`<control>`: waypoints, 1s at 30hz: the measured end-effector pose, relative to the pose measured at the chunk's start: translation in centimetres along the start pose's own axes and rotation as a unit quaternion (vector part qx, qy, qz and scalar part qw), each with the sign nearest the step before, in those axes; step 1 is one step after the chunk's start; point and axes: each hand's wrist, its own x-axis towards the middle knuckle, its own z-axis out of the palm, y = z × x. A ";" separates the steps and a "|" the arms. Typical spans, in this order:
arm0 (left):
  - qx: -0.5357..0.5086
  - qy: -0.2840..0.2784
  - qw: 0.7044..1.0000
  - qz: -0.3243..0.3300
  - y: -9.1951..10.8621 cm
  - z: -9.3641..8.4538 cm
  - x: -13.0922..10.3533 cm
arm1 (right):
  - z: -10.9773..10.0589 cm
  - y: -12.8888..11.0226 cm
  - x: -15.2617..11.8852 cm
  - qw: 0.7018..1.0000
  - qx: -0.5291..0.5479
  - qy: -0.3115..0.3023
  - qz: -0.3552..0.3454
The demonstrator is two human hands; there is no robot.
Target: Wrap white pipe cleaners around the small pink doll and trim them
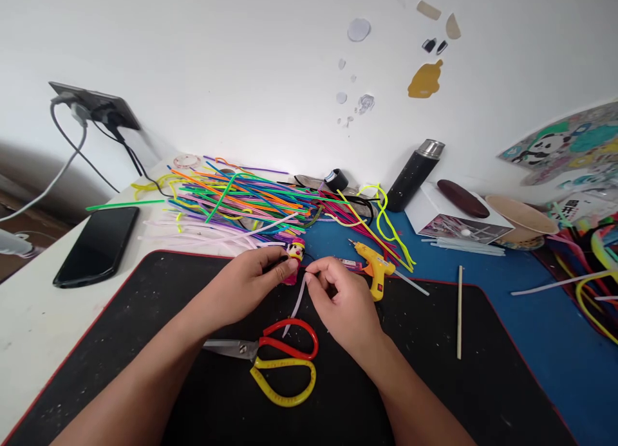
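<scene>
My left hand [253,282] is closed round a small figure [296,248] with a yellow and red top, a pale face and a pink lower part. Close beside it, my right hand [340,298] pinches the upper end of a pale lilac pipe cleaner [298,304], which hangs down toward the mat. Below both hands, scissors [284,356] with one red and one yellow handle lie on the black mat [425,369], their blades partly hidden by my left forearm. Just right of my right hand lies a yellow glue gun [376,269].
Many coloured pipe cleaners [241,198] are piled behind the mat. A phone [99,246] lies at the left. Toward the right are a black flask [416,176], a white box [454,211], a bowl [521,215], a wooden stick [459,311] and more pipe cleaners [591,291].
</scene>
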 end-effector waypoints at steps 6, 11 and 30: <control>-0.032 -0.019 0.999 -0.003 0.0 0.3 0.0 | 0.3 0.2 -0.2 0.999 -0.047 0.001 -0.019; -0.004 -0.008 1.000 -0.003 -0.4 0.5 0.0 | 0.3 0.1 -0.3 0.998 -0.059 0.002 -0.028; -0.040 -0.022 0.999 -0.006 -0.2 0.3 0.0 | 0.4 -0.2 -0.3 1.000 -0.014 -0.006 -0.022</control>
